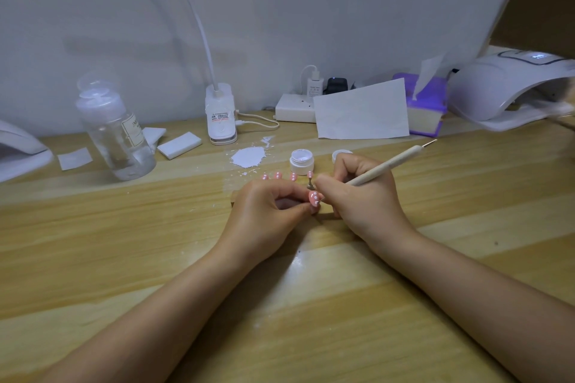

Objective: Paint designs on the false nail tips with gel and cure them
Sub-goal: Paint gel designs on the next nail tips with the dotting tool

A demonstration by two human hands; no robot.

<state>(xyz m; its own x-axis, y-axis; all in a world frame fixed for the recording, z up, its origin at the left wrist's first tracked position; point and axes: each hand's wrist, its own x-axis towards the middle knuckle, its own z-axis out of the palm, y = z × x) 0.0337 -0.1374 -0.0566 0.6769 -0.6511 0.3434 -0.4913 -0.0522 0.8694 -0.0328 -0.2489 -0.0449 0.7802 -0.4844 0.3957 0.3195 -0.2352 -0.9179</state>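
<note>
At the table's centre my left hand [267, 211] pinches a small stand that carries a pink false nail tip [314, 198] with white dots on it. My right hand [357, 196] grips a beige dotting pen [385, 165], its lower tip hidden at the nail. Several more pink dotted nail tips [278, 176] stand in a row just behind my hands. An open white gel jar [301, 161] stands behind them, and its lid [341, 153] is partly hidden by my right hand.
A curing lamp [510, 87] sits at the back right, another lamp [18, 149] at the left edge. A clear pump bottle [115, 127], white pads [179, 145], a clip lamp base [220, 115], a power strip [294, 107], white paper [362, 112], a purple tissue box [426, 106] and spilled white residue [248, 157] lie behind.
</note>
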